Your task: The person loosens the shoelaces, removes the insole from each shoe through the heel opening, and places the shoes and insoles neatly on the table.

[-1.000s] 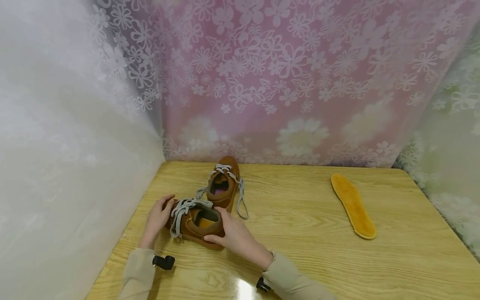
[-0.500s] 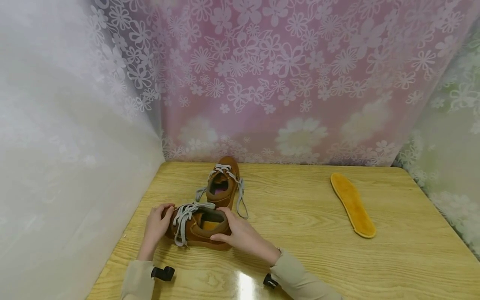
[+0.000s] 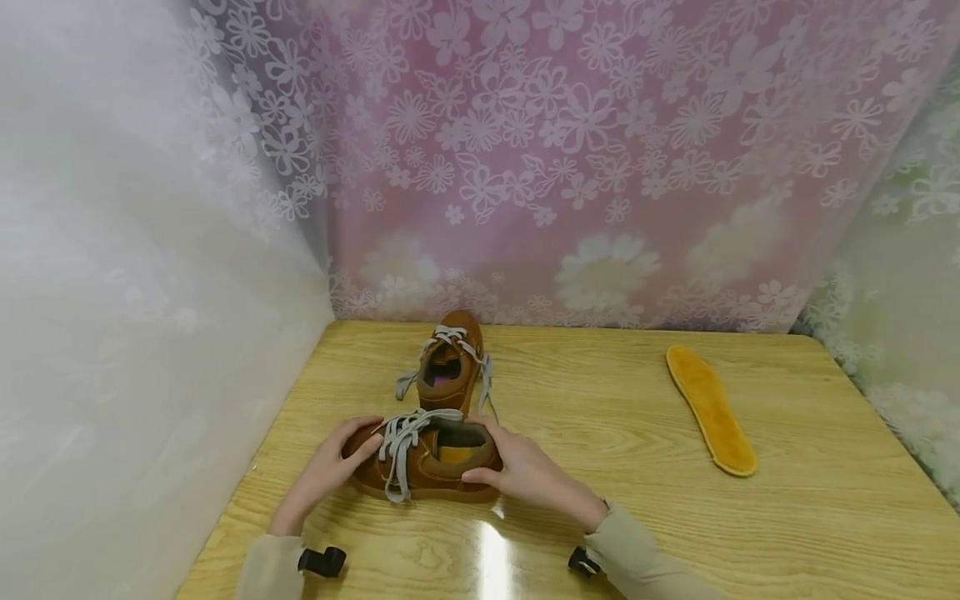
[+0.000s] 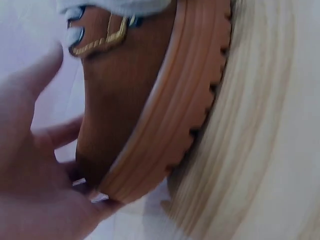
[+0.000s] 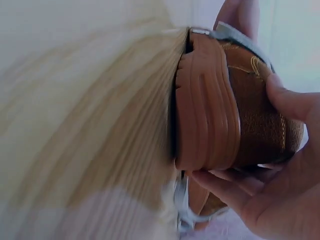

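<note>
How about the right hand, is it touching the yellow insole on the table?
Apart: the head view shows tabletop between the right hand and yellow insole.

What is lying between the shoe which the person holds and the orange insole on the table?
In the head view, first the right hand, gripping the shoe, then bare tabletop up to the insole.

Light-yellow wood-grain tabletop (image 3: 585,433) w/ rounded far corners, white glare streak (image 3: 493,558) nr the front. Flat orange-yellow fuzzy insole (image 3: 711,410) lies slanted on its RH side, well apart from a brown lace-up shoe (image 3: 450,390) w/ grey laces, far L, toe twd back edge, lace ends trailing both sides; purplish bit inside, too small to ID for sure. Pink-purple sheet (image 3: 525,192) w/ white floral print hangs behind; whitish sheet (image 3: 150,275) on L, pale-green floral sheet (image 3: 918,250) on R.
</note>
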Tool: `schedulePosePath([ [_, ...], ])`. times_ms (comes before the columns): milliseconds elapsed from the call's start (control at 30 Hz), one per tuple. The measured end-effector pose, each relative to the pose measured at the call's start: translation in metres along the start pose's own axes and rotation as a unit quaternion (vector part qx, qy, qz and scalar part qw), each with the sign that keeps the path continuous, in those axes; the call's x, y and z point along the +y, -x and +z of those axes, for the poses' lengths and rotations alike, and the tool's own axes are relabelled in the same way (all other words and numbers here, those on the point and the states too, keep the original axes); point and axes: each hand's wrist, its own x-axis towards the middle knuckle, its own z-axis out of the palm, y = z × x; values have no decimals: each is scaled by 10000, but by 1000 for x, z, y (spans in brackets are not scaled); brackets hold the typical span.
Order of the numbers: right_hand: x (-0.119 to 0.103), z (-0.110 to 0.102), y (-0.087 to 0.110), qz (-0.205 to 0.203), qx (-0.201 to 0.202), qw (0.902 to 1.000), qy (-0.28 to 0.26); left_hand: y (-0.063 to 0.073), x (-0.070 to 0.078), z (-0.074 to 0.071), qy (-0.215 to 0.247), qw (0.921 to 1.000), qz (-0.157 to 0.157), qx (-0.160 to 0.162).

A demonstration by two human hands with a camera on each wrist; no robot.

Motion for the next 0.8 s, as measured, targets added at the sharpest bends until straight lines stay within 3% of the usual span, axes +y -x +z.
schedulePosePath([
  [233,22,-17,19,-9,-190,9997,-161,-1,4,14,16,9970,522,-562],
  [400,31,-22,27,68,-144,9995,-289,-3,8,24,-221,9930,957,-656],
  [800,31,-15,37,203,451,9976,-492,-3,25,40,-311,9948,870,-437],
])
